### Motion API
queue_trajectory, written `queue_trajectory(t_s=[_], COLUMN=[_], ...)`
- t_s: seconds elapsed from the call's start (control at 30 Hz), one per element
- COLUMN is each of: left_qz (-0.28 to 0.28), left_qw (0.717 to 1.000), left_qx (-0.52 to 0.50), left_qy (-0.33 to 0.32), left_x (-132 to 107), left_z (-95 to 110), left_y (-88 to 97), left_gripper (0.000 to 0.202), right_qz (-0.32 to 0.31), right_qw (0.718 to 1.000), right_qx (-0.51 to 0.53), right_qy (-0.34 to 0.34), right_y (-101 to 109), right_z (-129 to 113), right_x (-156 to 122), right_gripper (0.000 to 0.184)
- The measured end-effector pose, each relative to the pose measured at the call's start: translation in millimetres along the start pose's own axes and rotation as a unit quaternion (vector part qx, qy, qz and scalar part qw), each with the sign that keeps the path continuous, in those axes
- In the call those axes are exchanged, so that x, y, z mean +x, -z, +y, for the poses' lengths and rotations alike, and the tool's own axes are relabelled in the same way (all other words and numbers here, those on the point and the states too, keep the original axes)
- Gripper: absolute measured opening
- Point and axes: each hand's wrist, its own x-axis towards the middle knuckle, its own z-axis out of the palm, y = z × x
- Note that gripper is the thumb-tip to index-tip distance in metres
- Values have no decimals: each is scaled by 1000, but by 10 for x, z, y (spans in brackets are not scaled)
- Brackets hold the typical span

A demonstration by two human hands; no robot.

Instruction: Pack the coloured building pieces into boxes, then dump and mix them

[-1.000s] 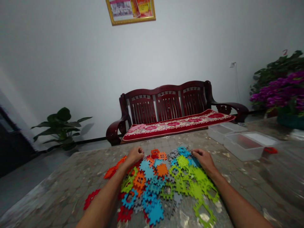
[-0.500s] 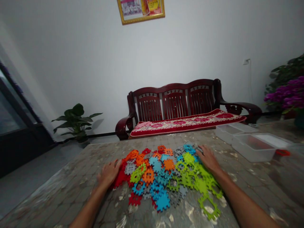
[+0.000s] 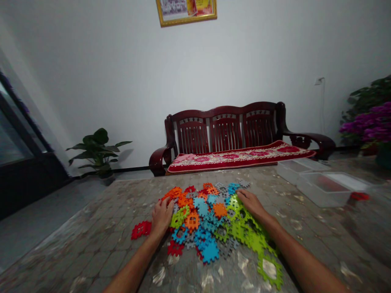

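A loose heap of flat, toothed plastic building pieces in orange, blue, red, grey and green lies on the table, with an orange piece [image 3: 220, 210] near its middle. My left hand [image 3: 162, 215] rests on the heap's left edge, fingers spread over grey and red pieces. A red piece [image 3: 141, 230] lies apart, left of that hand. On the other side my right hand [image 3: 251, 203] touches the edge by a blue piece [image 3: 233, 188] and green pieces [image 3: 255, 240], its fingers stretched out. Both palms are hidden, and neither hand visibly lifts a piece.
Clear plastic boxes [image 3: 325, 195] stand at the table's right, with something red by them. Behind the patterned table [image 3: 100, 228] is a dark wooden bench [image 3: 224, 132] with a red floral cover. Potted plants [image 3: 97, 152] stand at the left, purple flowers [image 3: 369, 124] at the right.
My left hand has moved right onto the heap, and a red piece now shows to its left. The right hand has shifted left, closer in, and the heap's right side is pushed inward.
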Motion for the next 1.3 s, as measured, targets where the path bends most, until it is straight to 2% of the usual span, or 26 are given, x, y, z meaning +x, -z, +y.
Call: queue_trajectory(t_s=[0.13, 0.33, 0.43, 0.53, 0.6, 0.67, 0.8, 0.9, 0.97, 1.03, 1.17, 1.3], left_qz=[21, 36, 42, 48, 57, 75, 91, 66, 48, 42, 64, 70], left_qw=[999, 995, 986, 975, 979, 991, 992, 988, 990, 993, 992, 988], left_qx=[-15, -89, -150, -178, -153, -95, 44, 67, 54, 24, -47, -128], left_qy=[24, -2, -56, -123, -124, -65, 78, 126, 119, 106, 93, 44], left_x=[-177, -366, -391, -369, -344, -329, -348, -371, -376, -376, -386, -421], left_z=[183, 510, 629, 578, 400, 119, -505, -734, -717, -606, -320, -104], left_y=[-64, -165, -177, -90, 22, 149, 329, 350, 317, 263, 154, 109], left_gripper=[47, 48, 48, 49, 50, 51, 54, 57, 57, 55, 53, 54], right_qz=[-14, -41, -70, -92, -73, -29, 67, 79, 62, 46, 28, 24], right_qw=[999, 997, 993, 982, 982, 990, 996, 982, 975, 971, 973, 978], right_qx=[36, 55, 76, 117, 129, 105, -53, -170, -214, -232, -228, -205], right_qy=[4, 27, 59, 114, 121, 87, 31, 3, -13, -15, 3, -27], right_y=[-223, -686, -845, -810, -646, -390, 172, 393, 391, 297, 32, -141], right_z=[-191, -596, -854, -1017, -976, -782, -105, 303, 401, 360, 69, -191], right_x=[-11, -97, -163, -233, -295, -399, -786, -1094, -1198, -1197, -1007, -806], right_gripper=[41, 33, 34, 37, 40, 44, 56, 65, 66, 64, 59, 56])
